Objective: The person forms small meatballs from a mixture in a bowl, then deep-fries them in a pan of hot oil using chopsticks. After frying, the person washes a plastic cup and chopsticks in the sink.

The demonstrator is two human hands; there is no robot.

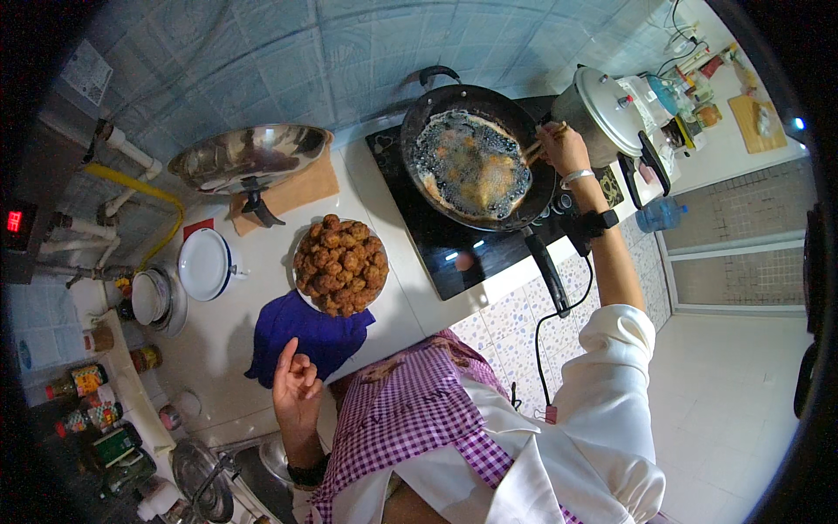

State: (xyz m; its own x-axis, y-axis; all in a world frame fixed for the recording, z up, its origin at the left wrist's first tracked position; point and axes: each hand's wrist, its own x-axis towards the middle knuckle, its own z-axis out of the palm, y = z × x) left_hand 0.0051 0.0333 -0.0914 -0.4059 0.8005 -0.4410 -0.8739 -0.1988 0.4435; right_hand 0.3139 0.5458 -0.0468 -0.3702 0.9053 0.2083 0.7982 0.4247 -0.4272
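My right hand [567, 154] grips a pair of wooden chopsticks [533, 154] at the right side of a black wok [425, 124]. The chopstick tips reach toward the bubbling oil [452, 187], where several pieces of food [494, 173] are frying, partly hidden by foam. My left hand [298, 380] is raised beside a dark blue cloth [308, 337] on the counter, fingers apart and loosely curled, with nothing in it. Just beyond the cloth stands a plate [308, 299] heaped with browned fried balls [342, 265].
The wok rests on a black glass cooktop [438, 255], its handle [548, 275] jutting over the counter edge. A pressure cooker [592, 118] stands to the right. Left are a steel pan lid [252, 157], a white enamel plate [204, 263] and stacked bowls [154, 298]. A cable [538, 347] hangs near my right arm.
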